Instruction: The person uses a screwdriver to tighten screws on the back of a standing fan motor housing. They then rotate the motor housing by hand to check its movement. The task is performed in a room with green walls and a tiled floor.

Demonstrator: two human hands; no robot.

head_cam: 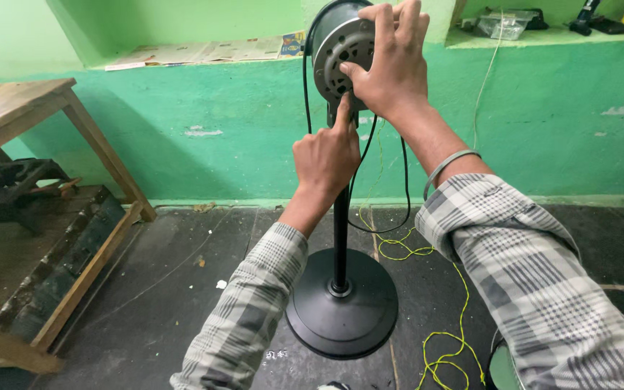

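A pedestal fan without blades stands before me: a grey metal motor housing (337, 54) on a black pole (340, 238) rising from a round black base (342, 310). My right hand (391, 61) grips the back of the motor housing, fingers curled over its top. Just below, my left hand (324, 155) is mostly closed, its index finger pointing up and touching the underside of the motor. A black cable (305, 79) hangs from the motor beside the pole.
A wooden table (16, 108) with a lower shelf stands at the left. Yellow-green wire (442, 339) lies coiled on the dark floor to the right of the base. A green wall ledge (204, 52) holds papers, and a shelf at upper right holds small items.
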